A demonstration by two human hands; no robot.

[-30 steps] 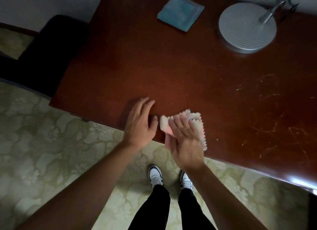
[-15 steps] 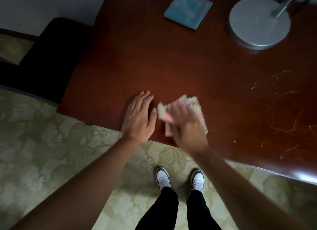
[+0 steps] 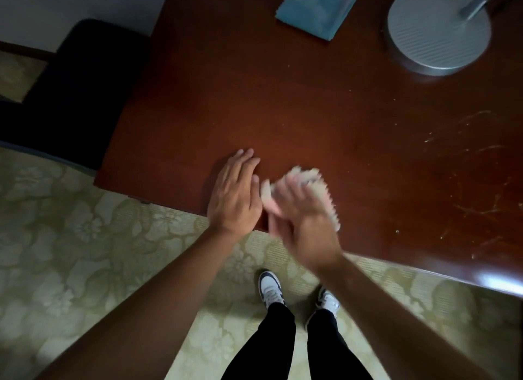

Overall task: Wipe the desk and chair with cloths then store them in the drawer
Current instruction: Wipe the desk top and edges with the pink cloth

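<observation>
Hands work at the near edge of a dark red-brown wooden counter [image 3: 283, 102], seen from above. The left hand [image 3: 235, 195] lies flat on the wood, fingers straight and together, grasping nothing. Just beside it, the right hand [image 3: 300, 218] is smeared by motion blur and rests with extended fingers on a pale pink cloth [image 3: 311, 178], whose scalloped edge shows past the fingertips; whether the thumb pinches the cloth cannot be told. A second, blue cloth [image 3: 315, 9] lies folded at the far side of the counter, well apart from both hands. Near it to the right stands the round silver base of a lamp [image 3: 437, 31]. A black chair [image 3: 73, 91] sits past the counter's left end. Below, white-and-dark sneakers [image 3: 270, 289] stand on a pale floral carpet [image 3: 85, 252].
</observation>
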